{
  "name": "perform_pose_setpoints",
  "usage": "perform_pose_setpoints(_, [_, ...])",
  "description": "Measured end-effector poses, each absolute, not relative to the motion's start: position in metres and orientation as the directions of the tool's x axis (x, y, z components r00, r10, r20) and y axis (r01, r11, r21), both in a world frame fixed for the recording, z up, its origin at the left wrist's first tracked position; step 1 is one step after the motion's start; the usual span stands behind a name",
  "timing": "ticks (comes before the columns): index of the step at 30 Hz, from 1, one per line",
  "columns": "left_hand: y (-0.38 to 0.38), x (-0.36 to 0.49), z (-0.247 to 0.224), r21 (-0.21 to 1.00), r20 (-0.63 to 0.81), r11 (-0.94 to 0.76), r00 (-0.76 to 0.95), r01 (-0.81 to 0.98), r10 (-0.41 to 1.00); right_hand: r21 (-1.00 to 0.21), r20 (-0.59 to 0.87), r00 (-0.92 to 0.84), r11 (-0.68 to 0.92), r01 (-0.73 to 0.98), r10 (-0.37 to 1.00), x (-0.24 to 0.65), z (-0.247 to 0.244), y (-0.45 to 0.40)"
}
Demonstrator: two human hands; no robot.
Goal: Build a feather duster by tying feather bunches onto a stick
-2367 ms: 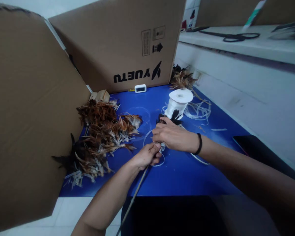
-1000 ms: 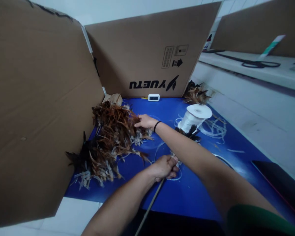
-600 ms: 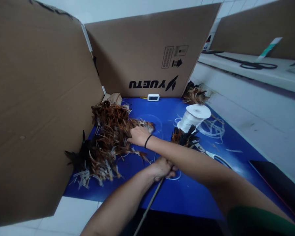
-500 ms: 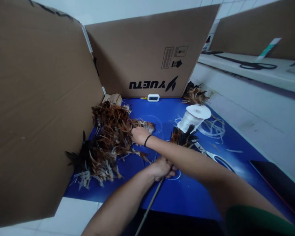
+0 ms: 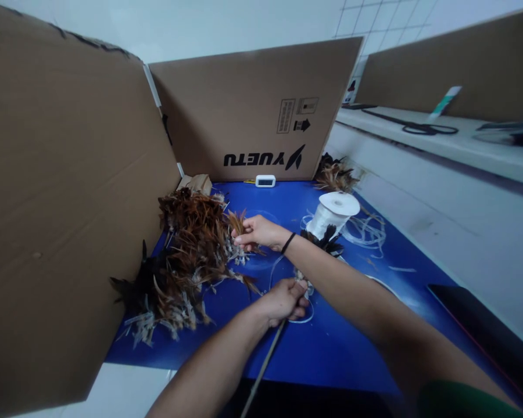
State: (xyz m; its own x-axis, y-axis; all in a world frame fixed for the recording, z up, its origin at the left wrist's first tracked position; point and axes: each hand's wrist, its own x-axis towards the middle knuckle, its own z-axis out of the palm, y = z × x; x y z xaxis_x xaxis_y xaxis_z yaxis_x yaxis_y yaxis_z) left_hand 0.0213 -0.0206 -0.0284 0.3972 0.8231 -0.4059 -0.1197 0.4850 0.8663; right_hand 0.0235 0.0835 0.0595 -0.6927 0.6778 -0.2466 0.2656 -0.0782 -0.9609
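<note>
Two cardboard panels (image 5: 253,116) are stood around a blue desk (image 5: 331,354). Brown feathers (image 5: 196,232) are heaped at left. A tuft (image 5: 236,223) is pinched by the right hand's fingers (image 5: 243,238); a stick (image 5: 265,361) is gripped in the left hand's curled fingers (image 5: 299,288).

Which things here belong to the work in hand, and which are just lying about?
Seemingly in use:
- stick, held in left hand
- feather tuft, held in right hand
- feather pile
- probably white spool

Seemingly just lying about:
- small white display
- dark scissors on the ledge
</note>
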Motion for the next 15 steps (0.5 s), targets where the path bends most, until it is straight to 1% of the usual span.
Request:
perform_pose_setpoints(2, [-0.020,0.022,-0.028,0.864,-0.414,0.490,0.391,-0.118,0.822,-0.965,-0.234,-0.697,-0.074,0.251,0.678,0.028,0.059,0.084])
perform_pose_setpoints(4, [-0.021,0.022,-0.028,0.862,-0.407,0.489,0.397,-0.130,0.823,-0.961,-0.228,-0.682,-0.048,0.273,0.695,0.032,0.058,0.086])
perform_pose_setpoints(6, [-0.021,0.022,-0.028,0.861,-0.396,0.486,0.406,-0.146,0.824,-0.938,-0.241,-0.652,-0.001,0.347,0.719,0.032,0.056,0.089])
perform_pose_setpoints(8, [-0.021,0.022,-0.028,0.863,-0.388,0.482,0.412,-0.153,0.825,-0.879,-0.253,-0.623,0.092,0.467,0.740,0.030,0.055,0.092])
perform_pose_setpoints(9, [-0.021,0.022,-0.029,0.864,-0.384,0.480,0.414,-0.154,0.825,-0.828,-0.224,-0.604,0.176,0.532,0.765,0.028,0.054,0.093])
perform_pose_setpoints(10, [-0.021,0.022,-0.029,0.865,-0.382,0.478,0.416,-0.155,0.825,-0.755,-0.155,-0.580,0.284,0.592,0.800,0.026,0.053,0.092])
perform_pose_setpoints(11, [-0.021,0.022,-0.029,0.863,-0.384,0.481,0.418,-0.155,0.823,-0.655,-0.049,-0.558,0.395,0.645,0.829,0.022,0.053,0.090])
perform_pose_setpoints(12, [-0.021,0.022,-0.030,0.861,-0.389,0.485,0.418,-0.151,0.821,-0.536,0.067,-0.548,0.493,0.685,0.834,0.018,0.052,0.088])
perform_pose_setpoints(13, [-0.021,0.023,-0.029,0.861,-0.396,0.489,0.413,-0.144,0.820,-0.420,0.152,-0.558,0.564,0.711,0.816,0.013,0.051,0.085])
perform_pose_setpoints(14, [-0.021,0.023,-0.029,0.860,-0.405,0.492,0.406,-0.134,0.819,-0.330,0.179,-0.584,0.607,0.723,0.792,0.007,0.049,0.081])
perform_pose_setpoints(15, [-0.022,0.023,-0.028,0.859,-0.411,0.495,0.400,-0.130,0.819,-0.277,0.146,-0.617,0.631,0.725,0.773,0.001,0.047,0.078])
